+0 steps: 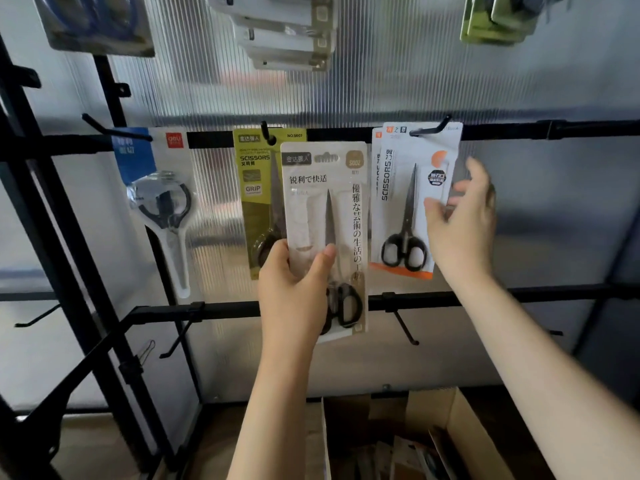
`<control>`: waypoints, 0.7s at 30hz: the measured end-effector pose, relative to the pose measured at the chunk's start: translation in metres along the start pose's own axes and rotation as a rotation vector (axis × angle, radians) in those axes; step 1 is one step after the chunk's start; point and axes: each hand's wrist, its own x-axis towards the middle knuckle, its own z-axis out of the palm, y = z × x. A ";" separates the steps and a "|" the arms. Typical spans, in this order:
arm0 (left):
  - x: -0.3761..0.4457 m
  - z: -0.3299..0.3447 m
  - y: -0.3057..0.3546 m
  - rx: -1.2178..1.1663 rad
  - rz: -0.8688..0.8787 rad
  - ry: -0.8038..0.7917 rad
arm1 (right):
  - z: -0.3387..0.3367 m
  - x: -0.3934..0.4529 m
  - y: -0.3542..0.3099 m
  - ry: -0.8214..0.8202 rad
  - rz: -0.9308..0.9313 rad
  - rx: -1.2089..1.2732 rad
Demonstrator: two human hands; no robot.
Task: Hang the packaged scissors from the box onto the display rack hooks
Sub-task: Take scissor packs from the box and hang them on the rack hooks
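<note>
My left hand (294, 289) grips a beige-and-white scissors pack (318, 202) by its lower left, holding it upright in front of the rack. Its hang slot sits just below and right of the middle hook (266, 133). Behind it an olive-green scissors pack (258, 174) hangs on that hook. My right hand (464, 220) has its fingers spread at the right edge of a white-and-orange scissors pack (405, 209) that hangs on the right hook (431, 128). A blue-and-white scissors pack (162, 209) hangs at the left. The cardboard box (460, 424) stands open below.
The black rack has a lower bar (433, 299) with bare hooks (405, 327) sticking out toward me. Other packaged goods (287, 32) hang on the row above. A ribbed translucent panel backs the rack. The box holds several more packs (405, 455).
</note>
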 end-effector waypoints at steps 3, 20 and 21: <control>-0.004 0.006 -0.001 -0.026 0.000 -0.029 | -0.005 -0.016 0.005 -0.015 0.023 -0.022; -0.045 0.086 -0.002 0.038 0.124 -0.188 | -0.066 -0.068 0.074 -0.048 0.128 -0.252; -0.047 0.091 0.000 0.042 0.138 -0.195 | -0.076 -0.064 0.081 -0.043 0.130 -0.272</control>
